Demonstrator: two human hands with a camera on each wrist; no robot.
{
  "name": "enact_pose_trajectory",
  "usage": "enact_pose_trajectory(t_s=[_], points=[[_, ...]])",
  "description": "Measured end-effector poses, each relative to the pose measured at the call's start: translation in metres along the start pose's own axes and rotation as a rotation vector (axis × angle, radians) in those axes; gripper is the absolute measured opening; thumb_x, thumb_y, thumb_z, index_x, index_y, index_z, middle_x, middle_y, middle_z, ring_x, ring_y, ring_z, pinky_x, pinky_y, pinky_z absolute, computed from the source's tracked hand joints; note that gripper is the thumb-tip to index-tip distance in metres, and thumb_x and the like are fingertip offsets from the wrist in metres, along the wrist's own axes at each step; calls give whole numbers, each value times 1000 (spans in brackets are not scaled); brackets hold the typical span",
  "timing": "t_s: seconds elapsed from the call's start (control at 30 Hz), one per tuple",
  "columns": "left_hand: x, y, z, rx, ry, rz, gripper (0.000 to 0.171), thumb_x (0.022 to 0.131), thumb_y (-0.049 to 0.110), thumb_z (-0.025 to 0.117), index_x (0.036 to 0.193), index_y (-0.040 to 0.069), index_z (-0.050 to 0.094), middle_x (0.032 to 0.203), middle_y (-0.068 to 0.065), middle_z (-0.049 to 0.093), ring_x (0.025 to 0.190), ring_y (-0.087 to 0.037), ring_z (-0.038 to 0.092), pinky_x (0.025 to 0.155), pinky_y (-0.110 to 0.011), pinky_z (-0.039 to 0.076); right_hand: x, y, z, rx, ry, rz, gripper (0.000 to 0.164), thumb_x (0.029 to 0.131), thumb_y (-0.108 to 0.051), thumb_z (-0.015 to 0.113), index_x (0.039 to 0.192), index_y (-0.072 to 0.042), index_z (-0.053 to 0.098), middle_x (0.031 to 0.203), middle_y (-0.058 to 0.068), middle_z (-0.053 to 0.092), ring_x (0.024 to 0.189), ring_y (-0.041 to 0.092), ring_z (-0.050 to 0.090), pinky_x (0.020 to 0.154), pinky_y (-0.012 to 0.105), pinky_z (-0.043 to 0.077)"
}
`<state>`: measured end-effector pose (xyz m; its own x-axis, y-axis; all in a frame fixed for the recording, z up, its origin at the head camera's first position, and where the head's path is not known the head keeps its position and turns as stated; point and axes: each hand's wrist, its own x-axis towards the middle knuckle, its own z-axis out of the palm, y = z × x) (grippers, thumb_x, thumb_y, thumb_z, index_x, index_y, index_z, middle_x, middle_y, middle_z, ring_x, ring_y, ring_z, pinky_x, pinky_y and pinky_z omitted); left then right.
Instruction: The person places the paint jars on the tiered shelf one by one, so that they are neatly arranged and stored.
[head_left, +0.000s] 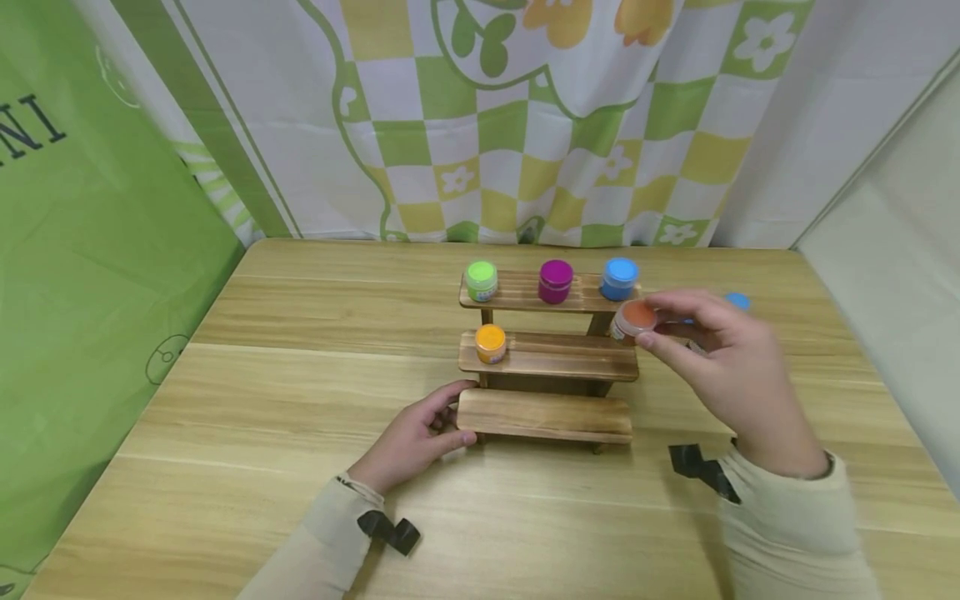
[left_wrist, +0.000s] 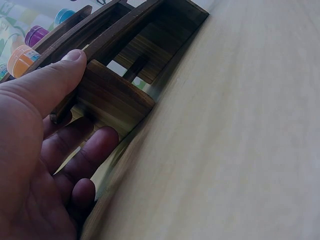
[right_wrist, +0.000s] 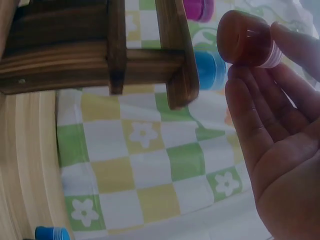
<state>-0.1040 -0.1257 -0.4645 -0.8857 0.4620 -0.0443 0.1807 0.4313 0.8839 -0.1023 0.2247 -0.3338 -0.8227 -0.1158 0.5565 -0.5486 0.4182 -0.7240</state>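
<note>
My person's right hand (head_left: pixel 738 367) pinches a red-orange jar (head_left: pixel 639 317) between thumb and fingers, on the right of the centre of the head view. This jar is short and round, of smooth plastic with a clear rim, and it is held up near the right end of the wooden shelf (head_left: pixel 545 413). The left hand (head_left: pixel 415 433) grips the left end of the lowest step, with the thumb upon the edge and the other fingers curled under it.

The shelf is of brown varnished wood with visible grain, and I count three steps with rounded corners. Four jars stand on it: on the top step a light green jar (head_left: pixel 482 282), a purple jar (head_left: pixel 556 281) and a blue jar (head_left: pixel 619 279); on the middle step, at its left, one orange jar (head_left: pixel 491 343). Some of them carry small labels, too tiny for me to read. Another blue jar (head_left: pixel 738 301) is on the table (head_left: pixel 555 517), partly hidden behind the right hand.

The table has pale, streaked wood grain. At the upper left, a green cloth (head_left: pixel 112 275) shows dark letters, of which I read "NI". At the top hangs a checked curtain (head_left: pixel 502 137), green, yellow and white, with flowers.
</note>
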Motion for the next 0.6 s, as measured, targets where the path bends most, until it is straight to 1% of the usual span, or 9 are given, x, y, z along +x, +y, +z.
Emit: enact_pose_trajectory(t_s=[0.1,0.2,0.27,0.43,0.6], points=[[0,0,0,-2,1,2,67,90,34,75,150,26,46,115,1,66,93,-16,61,80,-33,51,0,-2,6,9,-18,-21,40,76,23,74,112,9,69,111,10,69,94,6,68,78,16,54],[0,-1,0,-4,3,5,67,90,34,75,150,26,46,115,2,66,93,-16,61,80,-33,51,0,-3,11,29,-34,-26,41,76,23,74,113,8,69,113,9,69,97,7,67,80,17,54],[0,-1,0,-5,3,6,66,90,34,76,149,26,47,115,2,66,93,-16,61,80,-33,51,0,-3,14,35,-44,-33,42,75,23,75,113,6,70,113,10,69,98,7,67,82,17,53],[0,-2,0,-6,0,9,67,90,32,76,150,24,47,114,1,66,93,-16,61,80,-33,52,0,-3,21,0,-81,-59,46,73,21,77,114,1,72,114,11,70,98,4,66,83,17,52],[0,-2,0,-3,1,10,67,91,32,75,150,23,47,113,1,66,93,-16,61,80,-32,52,-1,-3,29,-52,-121,-54,44,75,14,80,115,-1,72,113,8,71,95,2,65,81,17,53]])
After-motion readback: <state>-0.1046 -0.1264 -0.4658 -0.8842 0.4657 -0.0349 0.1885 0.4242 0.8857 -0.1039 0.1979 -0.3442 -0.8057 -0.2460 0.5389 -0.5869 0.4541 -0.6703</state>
